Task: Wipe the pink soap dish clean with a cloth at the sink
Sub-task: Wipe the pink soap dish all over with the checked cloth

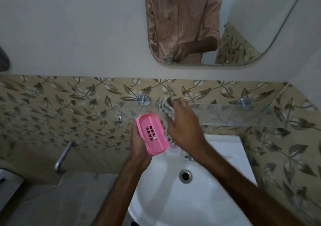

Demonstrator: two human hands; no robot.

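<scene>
My left hand (138, 143) grips the pink soap dish (152, 136) from below and holds it above the back of the white sink (166, 208). The dish is oval, tilted toward me, with a grid of drain holes in its floor. Just right of it, my right hand (184, 128) clutches a bunched, pale patterned cloth (165, 106). The cloth sticks up above my fingers and a bit hangs below the hand, next to the dish's right rim. Whether the cloth touches the dish is hidden by my hand.
A glass shelf (243, 114) on metal pegs runs along the leaf-patterned tiles behind my hands. The sink's drain (185, 176) and its tap (190, 158) lie under my right forearm. A wall tap (63, 156) sticks out at the left. A mirror (208, 25) hangs above.
</scene>
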